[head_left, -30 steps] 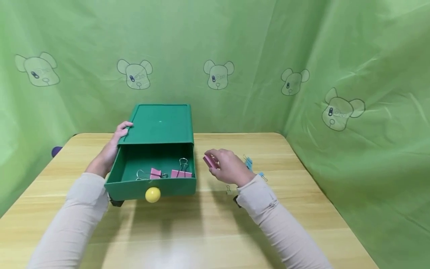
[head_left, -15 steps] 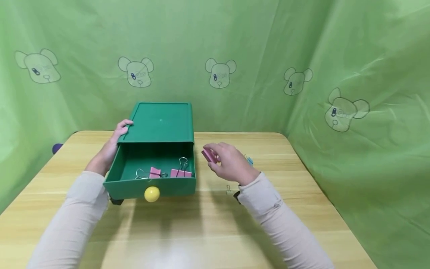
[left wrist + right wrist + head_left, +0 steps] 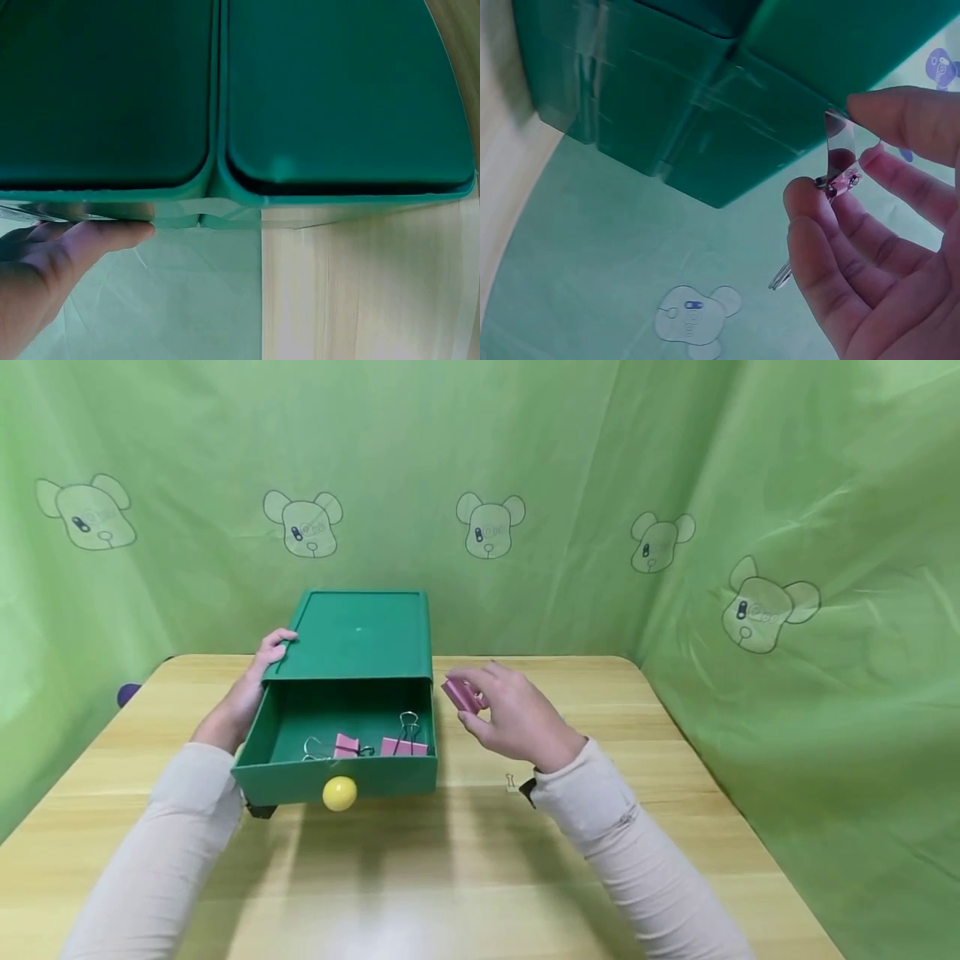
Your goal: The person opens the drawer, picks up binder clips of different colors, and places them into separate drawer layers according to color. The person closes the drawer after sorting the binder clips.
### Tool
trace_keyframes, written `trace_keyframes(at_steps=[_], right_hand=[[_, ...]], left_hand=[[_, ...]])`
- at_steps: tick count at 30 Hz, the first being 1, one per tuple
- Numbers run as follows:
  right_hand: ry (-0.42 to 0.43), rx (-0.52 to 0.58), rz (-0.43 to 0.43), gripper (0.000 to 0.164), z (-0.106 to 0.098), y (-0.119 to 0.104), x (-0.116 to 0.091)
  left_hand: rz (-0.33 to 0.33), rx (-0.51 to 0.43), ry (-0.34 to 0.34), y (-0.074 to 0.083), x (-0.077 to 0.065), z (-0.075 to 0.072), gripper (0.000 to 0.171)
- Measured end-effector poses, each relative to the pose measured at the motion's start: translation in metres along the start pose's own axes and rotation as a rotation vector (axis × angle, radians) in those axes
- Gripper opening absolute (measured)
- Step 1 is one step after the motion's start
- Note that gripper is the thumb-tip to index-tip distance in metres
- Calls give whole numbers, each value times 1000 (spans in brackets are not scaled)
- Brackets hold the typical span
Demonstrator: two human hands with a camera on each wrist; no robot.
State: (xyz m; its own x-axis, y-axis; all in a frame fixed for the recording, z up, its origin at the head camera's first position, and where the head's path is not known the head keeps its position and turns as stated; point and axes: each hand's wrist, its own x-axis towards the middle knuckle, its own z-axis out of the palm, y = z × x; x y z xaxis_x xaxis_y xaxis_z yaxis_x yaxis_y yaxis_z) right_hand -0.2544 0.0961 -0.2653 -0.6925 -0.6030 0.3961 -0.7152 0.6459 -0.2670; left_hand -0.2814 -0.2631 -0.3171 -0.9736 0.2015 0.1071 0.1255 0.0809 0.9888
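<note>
A green drawer unit stands on the table, its top drawer pulled out by a yellow round knob. Inside that drawer lie a small pink binder clip and a larger pink binder clip. My left hand rests against the unit's left side, fingertips at its top edge; straight fingers show in the left wrist view. Just right of the unit, my right hand pinches another pink binder clip between thumb and fingers, in the air. The right wrist view shows that clip close up.
A pale small binder clip lies on the wooden table, left of the right cuff. Green curtains with bear-like outlines enclose the back and sides. Something purple shows past the table's left edge.
My right hand has shifted slightly up and left with the pink binder clip. The blue clips behind it have become almost wholly hidden. My left hand and the drawer have stayed put.
</note>
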Motion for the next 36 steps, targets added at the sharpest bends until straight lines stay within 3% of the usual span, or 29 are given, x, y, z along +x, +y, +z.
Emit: trace_keyframes(at_steps=[15,36], right_hand=[[-1,-44,-98,45,-11,-27,15],[-72,-42,-268,44,0,-54,37]], left_hand=[[3,-17,12,1,-2,1,24],[4,-21,-1,-1,-1,0,25]])
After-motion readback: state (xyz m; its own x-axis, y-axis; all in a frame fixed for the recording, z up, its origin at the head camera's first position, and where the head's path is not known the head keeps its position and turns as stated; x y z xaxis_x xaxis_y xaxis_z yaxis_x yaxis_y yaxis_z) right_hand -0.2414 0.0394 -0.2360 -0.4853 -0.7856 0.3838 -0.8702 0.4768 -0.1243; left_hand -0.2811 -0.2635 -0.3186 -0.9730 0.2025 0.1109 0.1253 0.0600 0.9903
